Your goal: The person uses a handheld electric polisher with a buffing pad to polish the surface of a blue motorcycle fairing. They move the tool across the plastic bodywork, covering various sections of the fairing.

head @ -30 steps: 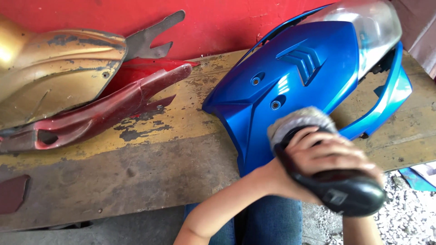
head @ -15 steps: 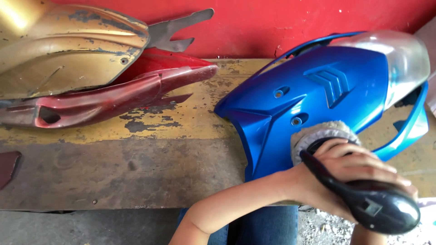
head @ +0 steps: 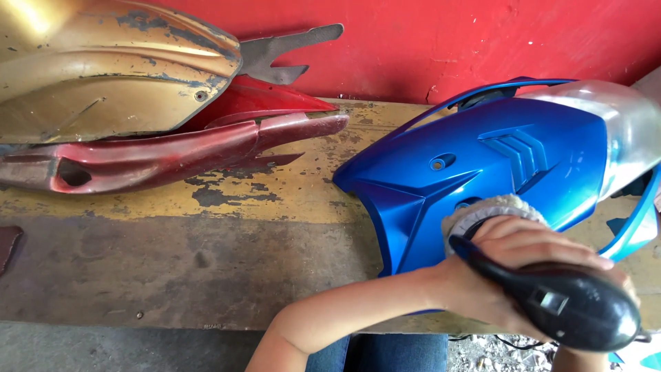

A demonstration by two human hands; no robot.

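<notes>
Two hands on the black polisher: left hand wrapped around its body, right hand mostly hidden, grip unclear. Wool pad presses the blue panel on the desk. Panel already glossy; remaining work unclear

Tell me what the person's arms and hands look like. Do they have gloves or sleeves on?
No gloves and no sleeves in view. The left hand is bare, and its forearm is bare up to the picture's edge. No rings, watch or bands show. The right hand is hidden; only a bare bit of that arm peeks in.
</notes>
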